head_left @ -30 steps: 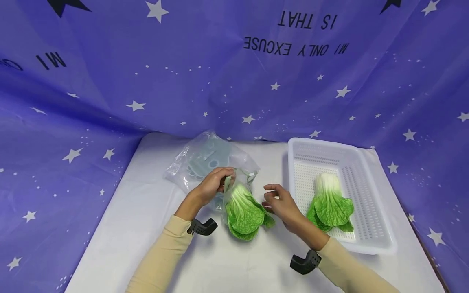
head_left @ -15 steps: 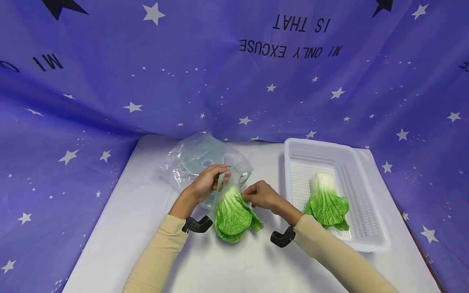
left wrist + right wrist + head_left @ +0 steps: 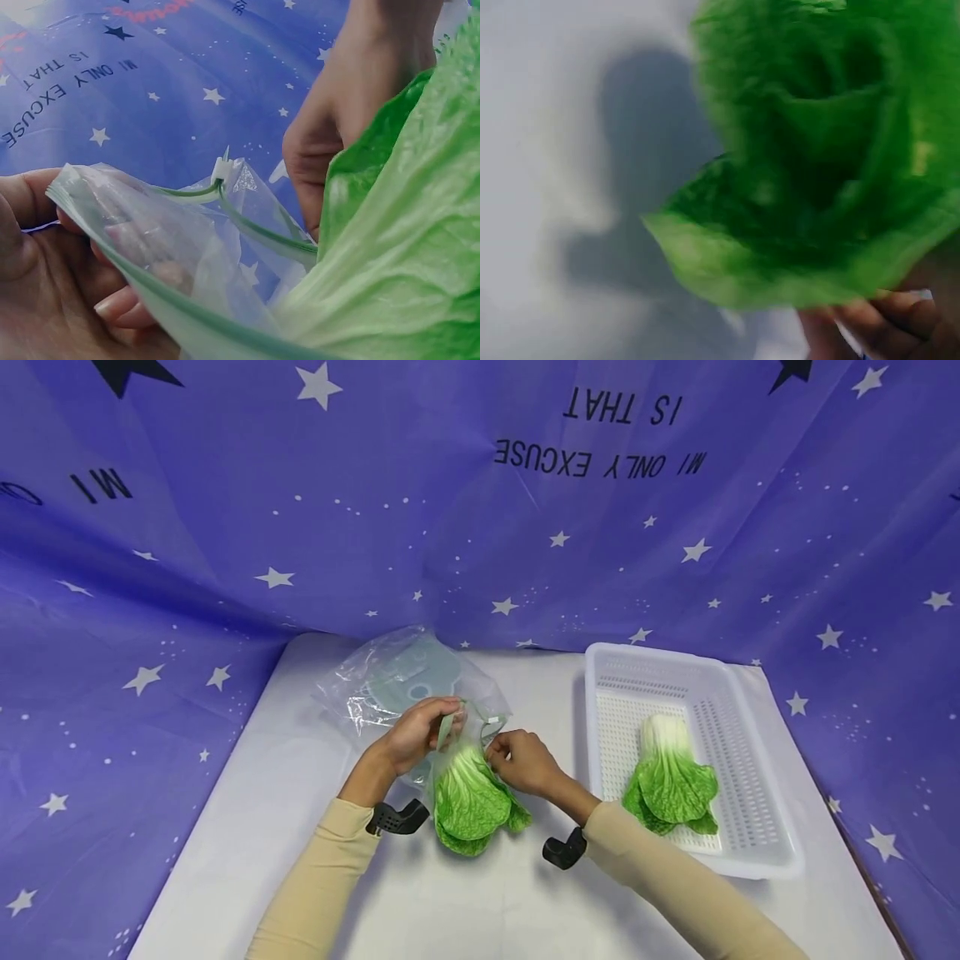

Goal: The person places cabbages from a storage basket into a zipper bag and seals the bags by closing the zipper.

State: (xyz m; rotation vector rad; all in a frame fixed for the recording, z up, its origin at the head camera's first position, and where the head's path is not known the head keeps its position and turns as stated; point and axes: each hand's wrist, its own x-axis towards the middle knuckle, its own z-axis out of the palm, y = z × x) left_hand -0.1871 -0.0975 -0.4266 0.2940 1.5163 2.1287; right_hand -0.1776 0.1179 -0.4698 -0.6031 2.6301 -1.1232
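In the head view a leafy Chinese cabbage (image 3: 471, 797) sits with its pale base inside the mouth of a clear zip bag (image 3: 480, 681), leaves outside toward the person. My left hand (image 3: 412, 735) pinches the left edge of the bag's mouth between thumb and fingers. On the other side, my right hand (image 3: 521, 762) has curled fingers at the mouth's right edge, beside the cabbage. The left wrist view shows the green zip strip (image 3: 161, 296) and its white slider (image 3: 223, 169), between the hands. There a leaf hides the right fingertips. Leaves (image 3: 810, 172) fill most of the right wrist view.
To the right stands a white perforated plastic basket (image 3: 757, 785) with a second Chinese cabbage (image 3: 672, 777) lying in it. A white cloth (image 3: 465, 910) covers the table. Behind hangs a blue star-printed curtain (image 3: 420, 543).
My right hand has moved left from beside the cabbage to the bag's right edge, its fingers closing there. The cabbage and bag have shifted slightly left with my left hand.
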